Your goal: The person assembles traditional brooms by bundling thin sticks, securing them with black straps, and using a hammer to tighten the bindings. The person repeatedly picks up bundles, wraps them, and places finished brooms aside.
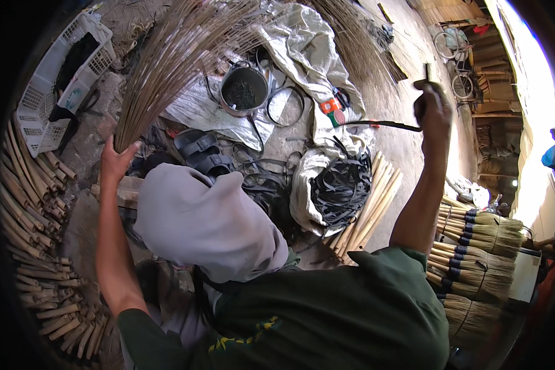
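My left hand (116, 159) is closed round the gathered lower end of a bundle of long, thin brown twigs (172, 61), which fan out away from me. Held up at the right, my right hand (433, 106) is clenched round something dark. A short dark end sticks up above that fist, and a narrow dark strip (385, 124) reaches left from below it. Whether these are one piece is hidden in the fist. Between my arms a grey-clothed knee (203, 209) hides part of the floor, with a black sandal (203, 153) just beyond it.
A metal pot (245, 89) stands ahead on white sacking (299, 37). An open sack of black strips (342, 188) sits beside pale sticks (376, 203). Finished brooms (475, 259) are stacked right; cut canes (43, 246) pile left below a white plastic basket (40, 117). Bicycles (462, 80) stand far right.
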The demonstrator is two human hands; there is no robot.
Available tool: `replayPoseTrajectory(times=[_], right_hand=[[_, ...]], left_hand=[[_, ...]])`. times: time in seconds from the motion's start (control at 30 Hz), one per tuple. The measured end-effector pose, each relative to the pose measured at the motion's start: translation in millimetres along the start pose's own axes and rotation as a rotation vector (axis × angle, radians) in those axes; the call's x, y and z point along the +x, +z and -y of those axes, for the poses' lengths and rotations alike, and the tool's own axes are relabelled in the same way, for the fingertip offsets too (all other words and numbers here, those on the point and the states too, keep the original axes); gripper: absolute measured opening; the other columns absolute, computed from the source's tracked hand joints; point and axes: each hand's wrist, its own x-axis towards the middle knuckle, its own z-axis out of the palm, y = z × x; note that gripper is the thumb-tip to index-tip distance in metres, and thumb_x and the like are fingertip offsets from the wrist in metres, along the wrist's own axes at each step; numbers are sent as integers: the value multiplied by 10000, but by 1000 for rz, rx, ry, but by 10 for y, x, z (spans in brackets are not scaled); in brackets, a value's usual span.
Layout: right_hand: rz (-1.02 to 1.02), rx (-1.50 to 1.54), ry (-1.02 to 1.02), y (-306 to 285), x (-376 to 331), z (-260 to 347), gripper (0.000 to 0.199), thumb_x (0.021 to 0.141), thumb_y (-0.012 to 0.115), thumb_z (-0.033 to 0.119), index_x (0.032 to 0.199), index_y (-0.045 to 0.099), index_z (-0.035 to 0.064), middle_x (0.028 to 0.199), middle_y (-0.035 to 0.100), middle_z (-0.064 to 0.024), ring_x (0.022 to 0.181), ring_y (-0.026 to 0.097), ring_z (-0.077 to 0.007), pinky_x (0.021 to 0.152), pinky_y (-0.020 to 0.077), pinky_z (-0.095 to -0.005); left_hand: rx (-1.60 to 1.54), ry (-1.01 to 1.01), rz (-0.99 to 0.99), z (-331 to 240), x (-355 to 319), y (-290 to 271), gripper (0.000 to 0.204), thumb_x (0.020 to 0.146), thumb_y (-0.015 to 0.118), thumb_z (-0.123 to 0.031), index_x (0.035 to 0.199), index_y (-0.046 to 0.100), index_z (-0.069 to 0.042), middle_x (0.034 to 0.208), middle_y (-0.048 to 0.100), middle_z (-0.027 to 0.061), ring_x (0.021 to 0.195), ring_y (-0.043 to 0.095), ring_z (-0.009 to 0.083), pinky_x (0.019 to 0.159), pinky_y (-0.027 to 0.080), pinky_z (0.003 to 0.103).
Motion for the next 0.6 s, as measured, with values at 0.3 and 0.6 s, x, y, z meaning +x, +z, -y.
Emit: replayPoseTrajectory(times=[0.3,0.6], right_hand=[[494,192,1000,-55,-1460,-2278,344,1054,539,353,1175,706,79,860,715,-65,741,676,-154,642,583,-311],[266,-715,358,462,-1983,-3570,436,907,591,152,1333,686,152,1315,696,-147,1236,640,-343,1082,488,-424]], left_hand=[[164,54,-153,425,42,145,678,822,826,-522,1162,631,31,1062,726,227,980,710,381,861,527,456],[89,14,-112,52,-25,155,667,853,811,-519,1167,634,43,995,728,214,934,708,331,845,527,432]])
